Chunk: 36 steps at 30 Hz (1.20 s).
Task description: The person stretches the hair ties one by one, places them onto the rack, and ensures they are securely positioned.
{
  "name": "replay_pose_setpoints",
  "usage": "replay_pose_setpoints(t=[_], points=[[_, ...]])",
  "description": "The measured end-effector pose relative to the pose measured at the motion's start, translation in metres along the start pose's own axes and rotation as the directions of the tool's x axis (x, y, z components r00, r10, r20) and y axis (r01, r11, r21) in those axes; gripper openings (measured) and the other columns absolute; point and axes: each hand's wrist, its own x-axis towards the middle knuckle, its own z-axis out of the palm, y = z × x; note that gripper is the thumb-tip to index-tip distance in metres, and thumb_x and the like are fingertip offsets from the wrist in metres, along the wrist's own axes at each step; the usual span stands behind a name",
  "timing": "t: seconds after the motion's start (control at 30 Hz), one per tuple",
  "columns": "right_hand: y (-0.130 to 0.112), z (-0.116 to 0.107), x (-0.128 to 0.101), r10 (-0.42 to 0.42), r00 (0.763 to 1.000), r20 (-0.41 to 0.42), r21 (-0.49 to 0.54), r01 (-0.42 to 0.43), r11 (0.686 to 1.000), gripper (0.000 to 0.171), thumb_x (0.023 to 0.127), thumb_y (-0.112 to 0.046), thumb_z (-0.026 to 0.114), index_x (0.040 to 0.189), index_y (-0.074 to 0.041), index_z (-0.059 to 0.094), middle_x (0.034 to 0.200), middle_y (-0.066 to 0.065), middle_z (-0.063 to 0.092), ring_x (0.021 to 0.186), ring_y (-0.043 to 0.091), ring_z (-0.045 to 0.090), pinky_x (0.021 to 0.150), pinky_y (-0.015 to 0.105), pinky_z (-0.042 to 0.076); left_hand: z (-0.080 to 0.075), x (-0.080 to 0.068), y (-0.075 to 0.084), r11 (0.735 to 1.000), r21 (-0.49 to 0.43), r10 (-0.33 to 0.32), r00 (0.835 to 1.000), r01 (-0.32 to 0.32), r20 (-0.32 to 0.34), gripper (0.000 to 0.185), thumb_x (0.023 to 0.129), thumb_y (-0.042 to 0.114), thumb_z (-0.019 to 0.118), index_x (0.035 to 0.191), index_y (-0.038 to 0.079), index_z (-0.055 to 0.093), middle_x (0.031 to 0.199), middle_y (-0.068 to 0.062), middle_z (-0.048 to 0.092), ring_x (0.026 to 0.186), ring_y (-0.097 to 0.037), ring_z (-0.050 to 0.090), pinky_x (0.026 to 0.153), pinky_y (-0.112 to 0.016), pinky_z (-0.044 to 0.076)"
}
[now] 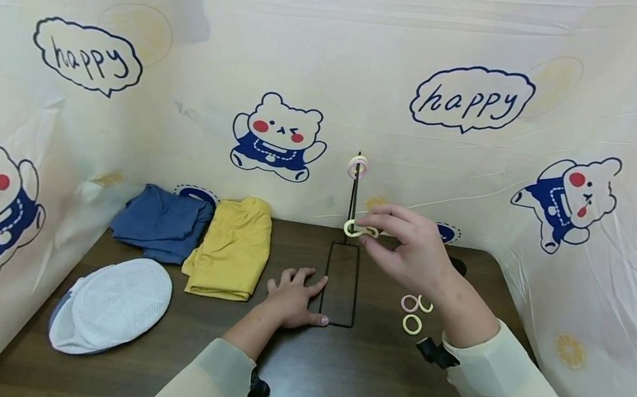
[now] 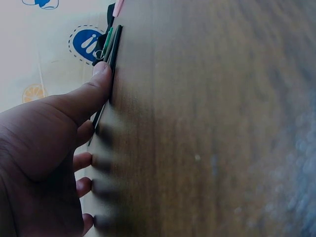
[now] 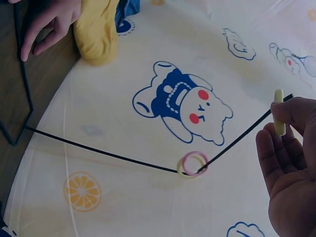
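Observation:
A black wire stand (image 1: 356,288) has a flat rectangular base on the table and a tall upright that bends at its top into an arm (image 3: 237,139). One pink ring (image 3: 206,159) and a pale yellow ring (image 3: 179,170) hang at that bend. Between thumb and fingertips, my right hand (image 1: 410,245) pinches a pale yellow ring (image 3: 279,121) at the arm's tip; whether the wire passes through it, I cannot tell. A second yellow loop (image 1: 376,233) shows at those fingertips in the head view. My left hand (image 1: 292,300) rests with spread fingers, thumb (image 2: 96,91) touching the base wire.
Right of the stand lie a pink ring (image 1: 403,305), a yellow ring (image 1: 404,327) and another yellow one (image 1: 428,310), with a black object (image 1: 458,265) behind. Folded blue cloth (image 1: 159,223), folded yellow cloth (image 1: 230,251) and a white cap (image 1: 114,306) lie at left. Printed fabric (image 1: 336,43) surrounds the table.

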Motion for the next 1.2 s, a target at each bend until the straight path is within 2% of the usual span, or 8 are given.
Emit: replay_pose_setpoints(t=[0.13,0.3,0.57,0.83,1.07,1.2], points=[[0.009,0.004,0.003,0.01,1.0,-0.001,-0.005,-0.01,1.0,0.024,0.084,-0.002,0.083,0.106,-0.01,0.08,0.111,0.005,0.074,0.093,0.02,0.073,0.082,0.035,0.059,0.0,-0.001,0.0,1.0,0.005,-0.001,1.0,0.001,-0.003,0.094,0.084,0.075,0.068,0.163,0.04,0.032,0.17,-0.004,0.021,0.148,-0.043,0.021,0.103,-0.069,0.026],[0.019,0.008,0.007,0.089,0.996,0.007,-0.008,-0.089,0.996,0.027,0.086,-0.004,0.083,0.111,-0.011,0.079,0.115,0.002,0.072,0.096,0.018,0.071,0.083,0.035,0.058,0.0,0.0,-0.001,1.0,0.001,-0.002,1.0,0.002,-0.005,0.094,0.084,0.075,0.068,0.163,0.04,0.031,0.17,-0.003,0.02,0.148,-0.043,0.02,0.104,-0.07,0.025],[0.039,0.023,0.016,0.177,0.982,-0.068,0.045,-0.174,0.984,0.03,0.085,0.001,0.083,0.114,-0.006,0.078,0.113,0.006,0.07,0.088,0.017,0.07,0.079,0.033,0.059,-0.001,0.0,0.0,1.0,0.001,0.003,1.0,-0.003,-0.003,0.094,0.084,0.075,0.068,0.163,0.041,0.03,0.17,-0.003,0.019,0.149,-0.042,0.02,0.103,-0.069,0.025],[0.057,0.034,0.027,0.328,0.942,-0.069,0.057,-0.325,0.944,0.032,0.088,-0.003,0.081,0.12,-0.006,0.075,0.116,0.007,0.068,0.09,0.019,0.071,0.082,0.031,0.059,0.0,-0.002,0.0,1.0,-0.012,0.008,1.0,-0.008,-0.009,0.094,0.084,0.074,0.069,0.163,0.039,0.032,0.17,-0.004,0.02,0.149,-0.043,0.02,0.103,-0.07,0.026],[0.067,0.041,0.037,0.407,0.91,-0.08,0.055,-0.404,0.913,0.036,0.09,-0.003,0.079,0.126,-0.007,0.074,0.123,0.009,0.064,0.093,0.02,0.072,0.082,0.033,0.06,-0.002,-0.003,0.001,1.0,-0.011,0.013,1.0,-0.013,-0.009,0.094,0.084,0.073,0.069,0.163,0.038,0.033,0.17,-0.005,0.02,0.148,-0.043,0.02,0.102,-0.069,0.026],[0.073,0.045,0.041,0.436,0.895,-0.093,0.083,-0.43,0.899,0.038,0.091,-0.002,0.077,0.128,-0.004,0.071,0.127,0.012,0.061,0.097,0.024,0.072,0.084,0.034,0.059,-0.002,-0.003,0.001,1.0,-0.017,0.012,1.0,-0.012,-0.005,0.094,0.084,0.073,0.07,0.163,0.038,0.033,0.17,-0.005,0.02,0.148,-0.043,0.02,0.102,-0.069,0.026]])
